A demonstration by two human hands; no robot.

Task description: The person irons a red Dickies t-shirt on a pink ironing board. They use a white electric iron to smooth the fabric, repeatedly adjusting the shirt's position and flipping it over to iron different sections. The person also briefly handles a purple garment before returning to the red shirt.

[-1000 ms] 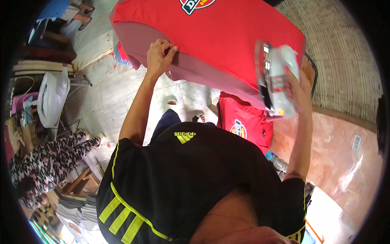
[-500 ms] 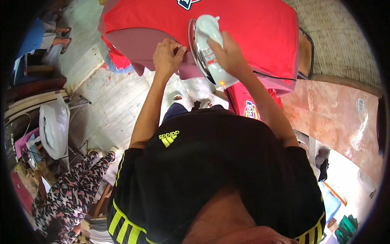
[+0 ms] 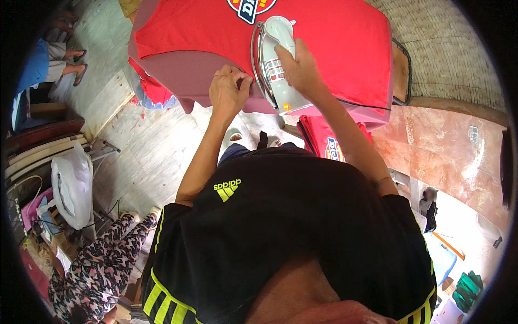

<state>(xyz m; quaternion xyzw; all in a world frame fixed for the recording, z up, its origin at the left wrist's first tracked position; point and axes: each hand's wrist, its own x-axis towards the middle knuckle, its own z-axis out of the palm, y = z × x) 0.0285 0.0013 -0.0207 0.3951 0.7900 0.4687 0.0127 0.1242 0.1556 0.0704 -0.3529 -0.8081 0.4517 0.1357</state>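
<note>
A red shirt (image 3: 340,48) with a printed round badge lies spread on a surface covered by mauve cloth (image 3: 181,70). My right hand (image 3: 302,67) is closed around the handle of a white clothes iron (image 3: 278,89) with a chrome-rimmed soleplate. The iron rests on the shirt near its close edge, a small orange light glowing at its heel. Just left of the iron, my left hand (image 3: 229,92) is closed, thumb and fingers pinching the red shirt's edge.
A black cord (image 3: 361,104) runs right from the iron. More red garments (image 3: 324,137) hang below the near edge. A white bag (image 3: 73,186) stands at left beside stacked boards. Two other people's legs show at left: patterned trousers (image 3: 100,259) below, bare legs (image 3: 73,62) above.
My left hand has slid toward me and a little right along the shirt's edge, closer to the iron. The iron has shifted only slightly. More of the badge shows as the view tilts.
</note>
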